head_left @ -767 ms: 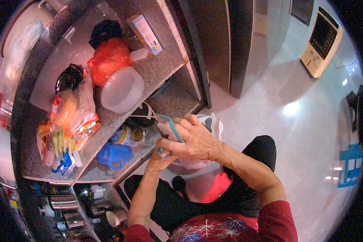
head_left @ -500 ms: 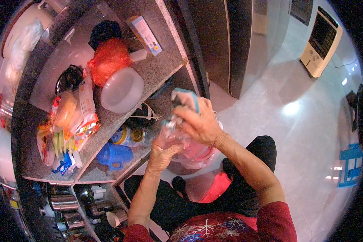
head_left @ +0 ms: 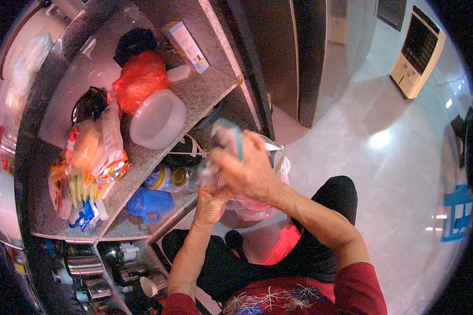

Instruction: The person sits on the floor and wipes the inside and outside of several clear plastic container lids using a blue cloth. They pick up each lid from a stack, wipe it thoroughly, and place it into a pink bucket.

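Note:
Both of my hands are together in the middle, over the edge of the stone shelf. My right hand [head_left: 255,170] is closed on a pale cloth [head_left: 229,137] with a teal edge and is smeared by motion. Just below it, my left hand [head_left: 211,203] is closed around a clear, shiny thing [head_left: 209,172], mostly hidden by my fingers and too blurred to name. Under my hands, a pinkish see-through plastic bag [head_left: 255,209] hangs or stands open between my knees.
At left on the shelf [head_left: 207,84] are a whitish plastic bowl [head_left: 158,119], a red plastic bag [head_left: 140,84], bagged food [head_left: 86,152] and a small box [head_left: 188,46]. Lower down stand a blue jug [head_left: 150,203] and steel pots [head_left: 84,266]. An air cooler [head_left: 415,58] stands far right.
My right hand and the cloth have shifted left and slightly down against the clear thing. My left hand stays in nearly the same place. More of the plastic bag shows behind my right hand.

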Tool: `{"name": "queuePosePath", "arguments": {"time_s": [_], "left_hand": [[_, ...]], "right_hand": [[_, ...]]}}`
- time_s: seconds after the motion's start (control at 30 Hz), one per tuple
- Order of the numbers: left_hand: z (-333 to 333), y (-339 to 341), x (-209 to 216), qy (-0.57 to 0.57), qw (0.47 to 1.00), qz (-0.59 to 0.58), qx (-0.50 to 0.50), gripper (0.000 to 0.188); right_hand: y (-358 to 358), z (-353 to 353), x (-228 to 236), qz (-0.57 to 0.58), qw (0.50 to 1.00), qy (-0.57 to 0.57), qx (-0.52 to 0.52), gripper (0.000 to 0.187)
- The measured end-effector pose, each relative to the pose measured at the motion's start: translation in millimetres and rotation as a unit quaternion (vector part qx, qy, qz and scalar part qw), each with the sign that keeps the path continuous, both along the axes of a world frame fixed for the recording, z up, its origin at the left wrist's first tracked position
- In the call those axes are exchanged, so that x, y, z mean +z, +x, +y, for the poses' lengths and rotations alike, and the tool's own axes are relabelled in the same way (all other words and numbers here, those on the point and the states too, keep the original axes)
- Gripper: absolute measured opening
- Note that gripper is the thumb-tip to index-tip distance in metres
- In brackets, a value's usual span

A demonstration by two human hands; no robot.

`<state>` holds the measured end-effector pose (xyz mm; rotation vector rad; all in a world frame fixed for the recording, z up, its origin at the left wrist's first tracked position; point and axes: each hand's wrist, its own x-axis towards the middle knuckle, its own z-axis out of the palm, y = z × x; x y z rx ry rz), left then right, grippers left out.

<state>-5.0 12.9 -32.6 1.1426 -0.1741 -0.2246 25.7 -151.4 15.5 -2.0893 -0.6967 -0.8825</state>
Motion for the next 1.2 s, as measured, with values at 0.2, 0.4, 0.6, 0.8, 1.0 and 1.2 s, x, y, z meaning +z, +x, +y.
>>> {"name": "queuePosePath", "arguments": {"time_s": [0.2, 0.4, 0.6, 0.8, 1.0, 1.2], "left_hand": [[-0.3, -4.4, 2.9, -0.075, 0.997, 0.028, -0.016, 0.067], [5.7, 6.3, 18.9, -0.175, 0.98, -0.024, -0.089, 0.061], [6.8, 14.1, 21.3, -0.246, 0.968, -0.019, -0.045, 0.059], [8.5, 18.0, 17.9, -0.252, 0.967, -0.003, -0.027, 0.056], [-3.3, 7.8, 11.2, -0.183, 0.98, 0.033, -0.068, 0.054], [-15.2, 8.3, 23.3, -0.062, 0.996, 0.057, -0.012, 0.056]], "right_hand": [[1.8, -4.9, 9.2, -0.061, 0.997, -0.051, 0.018, 0.034], [21.1, -28.0, -2.1, 0.194, 0.953, 0.231, -0.012, 0.035], [19.7, -27.6, -34.8, 0.392, 0.853, 0.344, 0.004, 0.04], [7.9, -17.0, -36.7, 0.193, 0.95, 0.229, -0.087, 0.037], [29.2, -20.8, -28.2, 0.108, 0.961, 0.144, -0.208, 0.034], [9.9, 12.6, -29.3, 0.011, 0.99, -0.017, -0.139, 0.044]]}}
